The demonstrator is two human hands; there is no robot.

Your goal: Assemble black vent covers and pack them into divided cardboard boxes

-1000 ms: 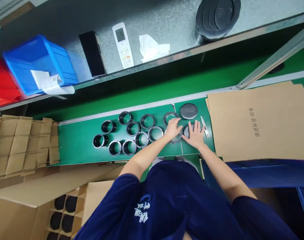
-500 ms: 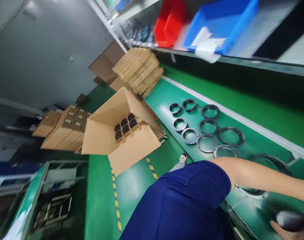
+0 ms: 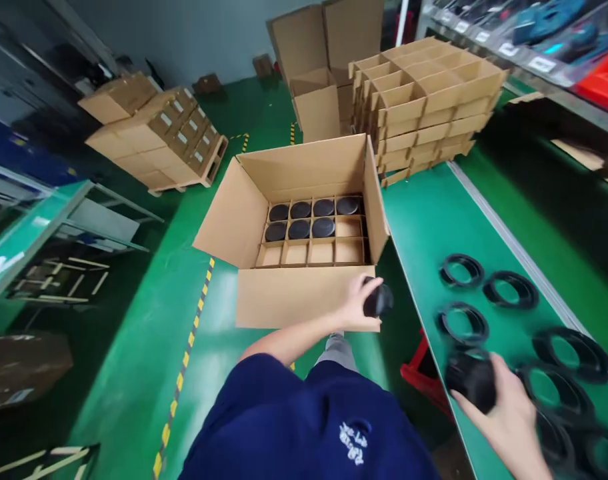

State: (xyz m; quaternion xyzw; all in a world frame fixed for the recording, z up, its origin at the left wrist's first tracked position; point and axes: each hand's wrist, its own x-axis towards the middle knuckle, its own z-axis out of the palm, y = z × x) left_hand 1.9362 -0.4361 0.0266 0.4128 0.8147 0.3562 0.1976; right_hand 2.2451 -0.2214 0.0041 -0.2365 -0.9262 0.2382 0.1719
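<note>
My left hand (image 3: 355, 305) grips a black cylindrical part (image 3: 379, 300) over the front flap of the open cardboard box (image 3: 304, 163). Inside the box, a cardboard divider (image 3: 309, 241) forms cells. Black round-topped parts (image 3: 324, 227) fill the back row and most of the middle row; the front row's cells and the middle row's right cell show bare cardboard. Over the green table's edge, my right hand (image 3: 511, 407) is closed around another black cylindrical part (image 3: 471, 381), blurred by motion. Several black rings (image 3: 461, 271) lie beside and beyond it.
Stacked cardboard dividers (image 3: 429, 100) stand at the far end of the green table (image 3: 414, 213). A red stool (image 3: 424, 373) sits partly under the table. Cartons on a pallet (image 3: 159, 133) are at the back left, and a shelf with bins (image 3: 539, 47) is at the upper right.
My view has swung from tilted to nearly level and turned towards the box. My left hand with a black part is now at the box; my right hand has come into view holding another.
</note>
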